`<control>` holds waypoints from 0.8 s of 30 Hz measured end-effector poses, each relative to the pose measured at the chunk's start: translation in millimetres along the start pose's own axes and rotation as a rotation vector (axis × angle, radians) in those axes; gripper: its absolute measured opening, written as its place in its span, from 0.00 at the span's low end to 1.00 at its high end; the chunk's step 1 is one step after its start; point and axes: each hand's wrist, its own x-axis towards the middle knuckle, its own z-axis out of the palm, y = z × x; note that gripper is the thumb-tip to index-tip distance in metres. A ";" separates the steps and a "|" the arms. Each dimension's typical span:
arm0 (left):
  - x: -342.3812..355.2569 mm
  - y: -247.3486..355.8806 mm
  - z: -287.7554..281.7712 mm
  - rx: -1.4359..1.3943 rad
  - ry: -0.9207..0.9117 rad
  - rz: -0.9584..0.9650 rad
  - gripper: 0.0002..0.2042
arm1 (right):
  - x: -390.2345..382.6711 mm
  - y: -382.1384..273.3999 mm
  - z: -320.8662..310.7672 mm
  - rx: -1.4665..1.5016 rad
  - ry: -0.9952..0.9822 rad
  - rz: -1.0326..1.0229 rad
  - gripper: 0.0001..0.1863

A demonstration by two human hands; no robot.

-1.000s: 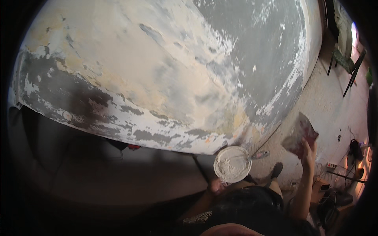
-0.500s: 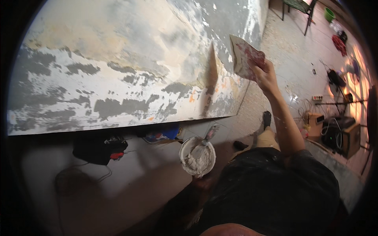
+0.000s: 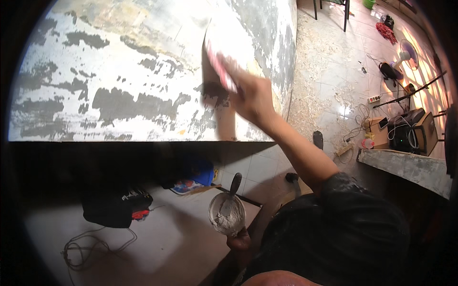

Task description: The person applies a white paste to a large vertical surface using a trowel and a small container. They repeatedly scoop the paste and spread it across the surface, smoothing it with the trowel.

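Observation:
My right hand (image 3: 254, 97) is closed around a wide, flat spreader (image 3: 221, 69) with a reddish, smeared grip, blurred by motion. Its blade is at the patchy white and grey wall surface (image 3: 138, 102); whether it touches cannot be made out. Lower down, my left hand (image 3: 239, 239) grips the side of a small round bucket (image 3: 213, 209). Inside is pale grey putty (image 3: 228, 221), and a putty knife (image 3: 234, 183) stands in it with its dark handle leaning over the far rim.
Crumbled debris litters the tiled floor (image 3: 310, 90) on the right. Beyond are a fan (image 3: 408, 53), a power strip (image 3: 374, 99), cables and a boxy speaker (image 3: 423, 133). A black bag (image 3: 112, 207) and looped cord (image 3: 78, 248) lie at lower left. A chair (image 3: 346, 14) stands far right.
My right hand has swung left with the spreader, from the wall's right edge onto its patchy face. The bucket has shifted slightly left and down in view. The wall looks brighter.

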 end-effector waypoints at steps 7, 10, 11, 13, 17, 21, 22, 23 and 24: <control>29.0 0.4 30.8 -0.049 -0.185 -0.072 0.27 | 38.0 33.9 -88.8 0.434 -0.124 0.202 0.11; 37.3 6.1 26.0 -0.020 -0.305 -0.129 0.23 | 101.3 80.3 -91.7 0.322 -0.224 0.424 0.15; 39.0 4.0 35.0 0.034 -0.216 -0.109 0.23 | 111.3 87.2 -85.9 0.297 -0.223 0.382 0.16; 35.4 -1.0 46.2 0.081 -0.058 -0.066 0.23 | 112.1 88.1 -67.8 0.229 -0.218 0.280 0.17; 26.2 -15.4 40.7 -0.007 -0.001 -0.042 0.23 | 59.3 39.7 -53.4 0.167 -0.249 0.001 0.23; 21.3 -20.8 40.6 -0.090 -0.152 -0.099 0.27 | 46.9 26.7 -79.5 0.450 -0.361 0.049 0.21; 21.2 -21.5 46.1 -0.083 -0.155 -0.102 0.28 | 56.2 29.0 -74.7 0.469 -0.221 0.038 0.20; 23.0 -21.5 51.4 -0.066 -0.160 -0.095 0.27 | 70.1 28.3 -71.2 0.376 -0.141 0.084 0.19; 24.6 -21.8 57.1 -0.051 -0.163 -0.090 0.27 | 83.9 27.3 -67.8 0.281 -0.066 0.138 0.19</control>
